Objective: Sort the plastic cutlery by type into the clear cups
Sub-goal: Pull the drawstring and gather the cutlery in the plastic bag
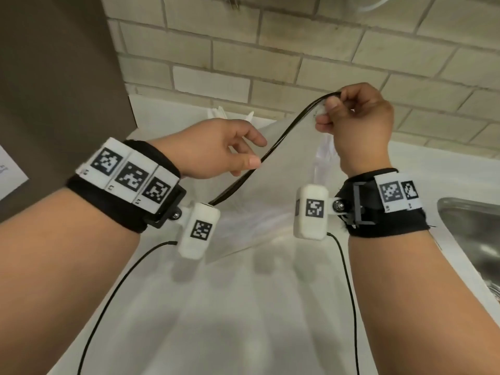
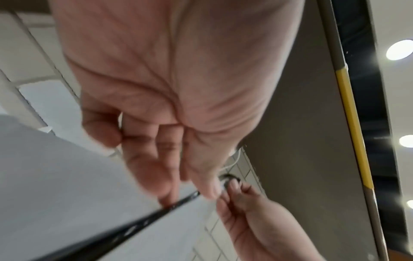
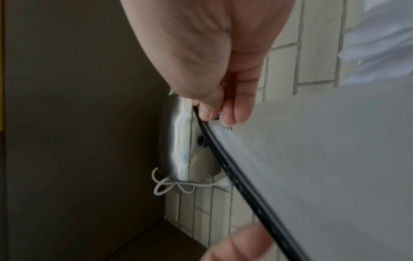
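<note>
From the head view, I am holding a clear plastic bag point(image 1: 273, 169) up over the white counter point(image 1: 243, 307), a sink point(image 1: 470, 228) off to my right. My right hand point(image 1: 359, 125) is pinching the far, high end of the bag's black zip strip point(image 1: 281, 142) between thumb and fingertips. My left hand point(image 1: 216, 147) is sitting lower and nearer me, thumb and forefinger closing on the strip; I cannot tell how firmly. The strip is running on a slant from low by my left wrist up to my right hand. White cutlery point(image 1: 249, 116) is poking up behind the bag near my left hand. I see no cups.

From the left wrist, my fingers point(image 2: 154, 169) are loosely curled over the strip, blurred, with the right hand just beyond.

From the right wrist, my thumb and two fingers are gripping the strip's end, its length running down toward my left thumb point(image 3: 241, 245). Opening the bag, I judge, means pulling apart along that line.
</note>
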Available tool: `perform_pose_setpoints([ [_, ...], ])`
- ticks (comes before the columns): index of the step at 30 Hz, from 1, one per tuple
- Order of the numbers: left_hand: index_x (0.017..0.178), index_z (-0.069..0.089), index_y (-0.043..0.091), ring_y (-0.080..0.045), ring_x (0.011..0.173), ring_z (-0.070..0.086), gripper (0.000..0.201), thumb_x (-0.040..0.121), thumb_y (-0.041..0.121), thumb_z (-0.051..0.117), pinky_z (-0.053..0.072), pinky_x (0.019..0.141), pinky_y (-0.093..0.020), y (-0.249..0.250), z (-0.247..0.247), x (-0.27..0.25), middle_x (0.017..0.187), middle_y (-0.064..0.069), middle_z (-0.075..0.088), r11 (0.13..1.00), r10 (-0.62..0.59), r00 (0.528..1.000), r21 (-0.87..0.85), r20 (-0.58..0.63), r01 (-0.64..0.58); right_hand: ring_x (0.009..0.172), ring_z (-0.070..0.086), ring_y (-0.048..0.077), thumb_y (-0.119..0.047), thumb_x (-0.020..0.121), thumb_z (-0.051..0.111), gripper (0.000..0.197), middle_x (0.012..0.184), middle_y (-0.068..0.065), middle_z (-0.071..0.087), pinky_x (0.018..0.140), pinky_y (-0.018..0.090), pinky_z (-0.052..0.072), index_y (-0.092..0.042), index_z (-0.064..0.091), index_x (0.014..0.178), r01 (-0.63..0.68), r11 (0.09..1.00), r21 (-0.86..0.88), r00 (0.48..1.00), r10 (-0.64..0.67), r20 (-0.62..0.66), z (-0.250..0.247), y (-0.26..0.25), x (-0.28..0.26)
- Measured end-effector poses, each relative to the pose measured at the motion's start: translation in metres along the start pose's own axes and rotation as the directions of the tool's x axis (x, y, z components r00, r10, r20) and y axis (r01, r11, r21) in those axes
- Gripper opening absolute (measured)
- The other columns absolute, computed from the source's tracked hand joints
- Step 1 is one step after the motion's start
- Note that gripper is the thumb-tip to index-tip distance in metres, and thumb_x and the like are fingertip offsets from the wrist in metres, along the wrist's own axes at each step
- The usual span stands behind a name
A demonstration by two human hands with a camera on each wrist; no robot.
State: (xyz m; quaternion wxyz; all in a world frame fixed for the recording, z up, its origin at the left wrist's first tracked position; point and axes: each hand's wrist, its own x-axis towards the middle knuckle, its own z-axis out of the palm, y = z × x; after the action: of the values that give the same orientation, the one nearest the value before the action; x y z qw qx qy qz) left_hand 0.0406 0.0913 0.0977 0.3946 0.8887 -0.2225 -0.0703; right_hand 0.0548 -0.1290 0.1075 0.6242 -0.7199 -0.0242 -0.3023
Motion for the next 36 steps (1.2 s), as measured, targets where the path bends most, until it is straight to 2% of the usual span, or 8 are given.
perform_pose_setpoints([
  [9, 0.087, 0.064, 0.023, 0.002, 0.063, 0.050, 0.008, 0.085, 0.030, 0.068, 0.038, 0.060, -0.007, -0.004, 0.018, 0.025, 0.080, 0.015, 0.056, 0.990, 0.035, 0.968, 0.140, -0.247, 0.000, 0.061, 0.064, 0.007, -0.003, 0.087, 0.064, 0.014, 0.084, 0.000, 0.060, 0.067, 0.025, 0.058, -0.013, 0.056, 0.093, 0.005, 0.999, 0.054, 0.999, -0.008, 0.043, 0.012, 0.000, -0.013],
  [12, 0.082, 0.065, 0.017, -0.011, 0.074, 0.063, 0.010, 0.086, 0.026, 0.067, 0.055, 0.058, -0.022, -0.003, 0.020, 0.027, 0.088, 0.000, 0.066, 0.977, -0.116, 0.953, -0.203, -0.279, 0.060, 0.080, 0.067, 0.014, -0.042, 0.070, 0.079, 0.045, 0.110, 0.001, 0.054, 0.075, 0.028, 0.057, -0.024, 0.052, 0.102, -0.028, 0.995, -0.097, 0.999, 0.024, -0.043, 0.016, 0.003, -0.020],
  [15, 0.081, 0.063, 0.015, -0.011, 0.067, 0.066, 0.011, 0.088, 0.022, 0.065, 0.055, 0.059, -0.026, 0.002, 0.022, 0.022, 0.081, 0.000, 0.067, 0.837, -0.234, 0.961, -0.534, -0.149, 0.120, 0.084, 0.067, 0.024, -0.068, 0.068, 0.067, 0.052, 0.090, 0.003, 0.064, 0.070, 0.041, 0.060, -0.020, 0.057, 0.084, -0.183, 0.940, -0.287, 0.968, 0.224, 0.114, 0.027, 0.002, -0.035],
  [21, 0.072, 0.058, 0.018, -0.013, 0.077, 0.061, 0.019, 0.091, 0.014, 0.061, 0.052, 0.068, -0.027, 0.001, 0.022, 0.019, 0.077, 0.003, 0.063, 0.848, -0.272, 0.939, -0.514, -0.209, 0.132, 0.077, 0.062, 0.029, -0.014, 0.097, 0.053, 0.027, 0.080, 0.018, 0.059, 0.081, 0.050, 0.055, -0.014, 0.042, 0.072, -0.465, 0.882, 0.082, 0.843, 0.412, 0.345, 0.037, 0.011, -0.057],
  [25, 0.075, 0.048, 0.012, -0.021, 0.062, 0.066, 0.030, 0.097, -0.004, 0.034, 0.057, 0.056, -0.033, 0.004, 0.014, 0.018, 0.073, -0.010, 0.063, 0.551, -0.455, 0.874, -0.825, -0.171, 0.126, 0.070, 0.062, 0.020, -0.003, 0.099, 0.043, 0.011, 0.084, 0.011, 0.063, 0.074, 0.040, 0.055, -0.009, 0.051, 0.096, -0.596, 0.746, 0.297, 0.801, 0.525, 0.288, 0.032, 0.011, -0.053],
  [29, 0.095, 0.061, 0.008, -0.016, 0.064, 0.068, 0.022, 0.099, 0.012, 0.040, 0.057, 0.061, -0.030, 0.002, 0.010, 0.016, 0.083, -0.007, 0.069, 0.273, -0.429, 0.903, -0.951, 0.016, 0.147, 0.098, 0.067, 0.026, -0.030, 0.093, 0.059, 0.030, 0.109, 0.011, 0.068, 0.089, 0.048, 0.054, -0.007, 0.057, 0.112, -0.586, 0.809, 0.054, 0.776, 0.540, 0.326, 0.028, 0.015, -0.058],
  [33, 0.103, 0.067, 0.012, -0.022, 0.093, 0.071, 0.027, 0.079, 0.022, 0.074, 0.057, 0.080, -0.037, -0.017, 0.016, 0.012, 0.102, -0.006, 0.074, 0.709, -0.424, 0.906, -0.622, 0.002, 0.333, 0.097, 0.067, 0.030, -0.008, 0.089, 0.062, 0.020, 0.107, 0.015, 0.068, 0.088, 0.052, 0.054, -0.004, 0.059, 0.109, -0.536, 0.844, -0.027, 0.781, 0.508, 0.362, 0.018, 0.020, -0.058],
  [36, 0.105, 0.062, 0.014, -0.025, 0.090, 0.069, 0.014, 0.092, 0.019, 0.060, 0.058, 0.071, -0.040, -0.028, 0.021, 0.011, 0.107, -0.010, 0.070, 0.734, -0.520, 0.854, -0.521, -0.020, 0.435, 0.073, 0.064, 0.020, -0.005, 0.098, 0.046, 0.010, 0.090, 0.009, 0.064, 0.071, 0.047, 0.058, -0.011, 0.053, 0.102, -0.627, 0.766, 0.144, 0.754, 0.549, 0.362, 0.013, 0.021, -0.052],
])
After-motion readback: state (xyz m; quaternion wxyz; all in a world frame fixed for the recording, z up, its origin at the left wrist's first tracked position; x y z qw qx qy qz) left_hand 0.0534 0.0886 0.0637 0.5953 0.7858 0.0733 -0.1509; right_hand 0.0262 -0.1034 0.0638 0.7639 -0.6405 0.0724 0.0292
